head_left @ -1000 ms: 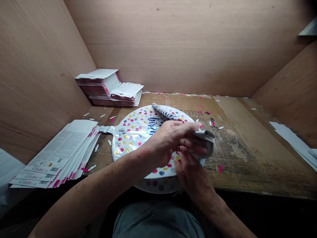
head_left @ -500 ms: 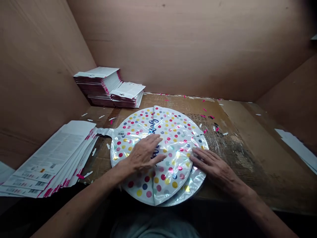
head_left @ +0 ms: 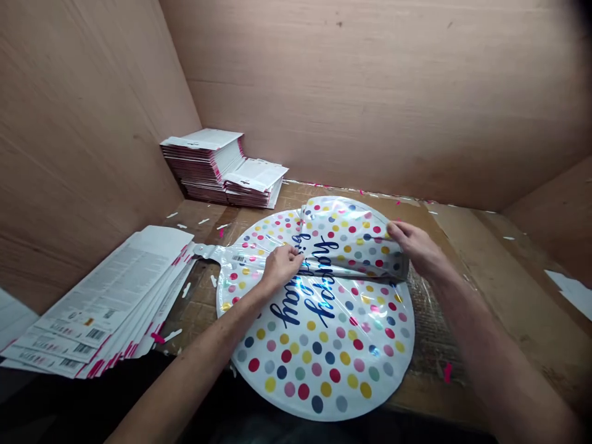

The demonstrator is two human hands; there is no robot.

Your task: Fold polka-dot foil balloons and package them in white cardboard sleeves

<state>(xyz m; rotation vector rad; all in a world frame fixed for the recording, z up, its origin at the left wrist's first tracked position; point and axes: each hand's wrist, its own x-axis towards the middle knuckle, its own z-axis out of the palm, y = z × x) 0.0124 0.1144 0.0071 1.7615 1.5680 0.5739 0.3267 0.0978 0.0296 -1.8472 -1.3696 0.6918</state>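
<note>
Round flat foil balloons [head_left: 324, 370], white with coloured dots and blue "happy birthday" lettering, lie on the cardboard-covered table, their tail pointing left. The top one is partly lifted and folded at its far right side. My right hand [head_left: 416, 246] pinches that raised edge between thumb and fingers. Near the middle, my left hand [head_left: 283, 265] is closed on a piece of the foil beside the lettering. How many balloons lie in the pile cannot be made out.
Printed white cards [head_left: 106, 296] fan out at the left. Stacked folded cards [head_left: 222, 166] stand in the back left corner. Wooden panels [head_left: 346, 92] enclose the table [head_left: 490, 265]. Small pink and white scraps are scattered about, and white paper [head_left: 571, 290] lies at the far right.
Both hands have closed on the foil. My right hand has moved up and away, lifting the top layer and baring more lettering. The view has shifted slightly.
</note>
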